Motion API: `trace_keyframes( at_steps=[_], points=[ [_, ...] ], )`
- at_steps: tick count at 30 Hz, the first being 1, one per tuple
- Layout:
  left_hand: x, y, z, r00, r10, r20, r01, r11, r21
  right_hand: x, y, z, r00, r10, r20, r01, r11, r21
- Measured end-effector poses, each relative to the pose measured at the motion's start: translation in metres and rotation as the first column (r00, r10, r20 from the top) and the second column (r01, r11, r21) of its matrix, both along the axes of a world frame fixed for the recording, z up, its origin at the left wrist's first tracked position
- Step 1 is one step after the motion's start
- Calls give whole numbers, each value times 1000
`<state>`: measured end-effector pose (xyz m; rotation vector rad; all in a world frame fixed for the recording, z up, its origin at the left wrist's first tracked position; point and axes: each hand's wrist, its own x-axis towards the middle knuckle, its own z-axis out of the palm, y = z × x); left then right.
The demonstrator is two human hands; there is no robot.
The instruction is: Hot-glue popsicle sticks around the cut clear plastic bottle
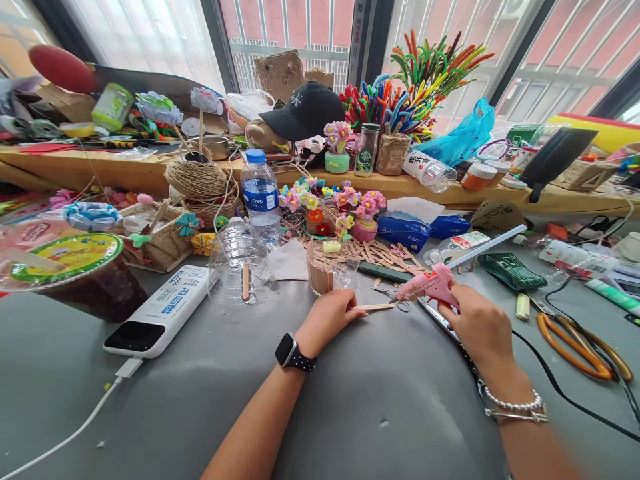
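My left hand (331, 315), a black watch on its wrist, pinches one end of a thin wooden craft stick (376, 307) lying just above the grey table. My right hand (479, 325), with a beaded bracelet, grips a pink hot glue gun (429, 285); its nozzle points left and touches the stick's far end. A white glue stick juts from the gun's back toward the upper right. Just behind my left hand stands a small round holder made of upright craft sticks (321, 269), with a loose pile of sticks (381, 253) beyond it.
A white power bank (159, 311) with a cable lies at left beside a cut clear plastic bottle (239, 261). Orange-handled scissors (580, 341) and a black cord lie at right. A water bottle (260, 193), twine, pipe-cleaner flowers and a tissue pack (404, 231) crowd the back.
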<state>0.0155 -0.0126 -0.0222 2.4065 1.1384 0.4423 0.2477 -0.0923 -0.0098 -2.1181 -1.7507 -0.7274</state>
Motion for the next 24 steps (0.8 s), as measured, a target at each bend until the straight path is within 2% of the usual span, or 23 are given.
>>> trace_keyframes(
  at_steps=[24],
  points=[
    [0,0,-1,1000,-1,-9,1,1000,7,1,-1,-1,1000,16,-20,-17,999,-41]
  ],
)
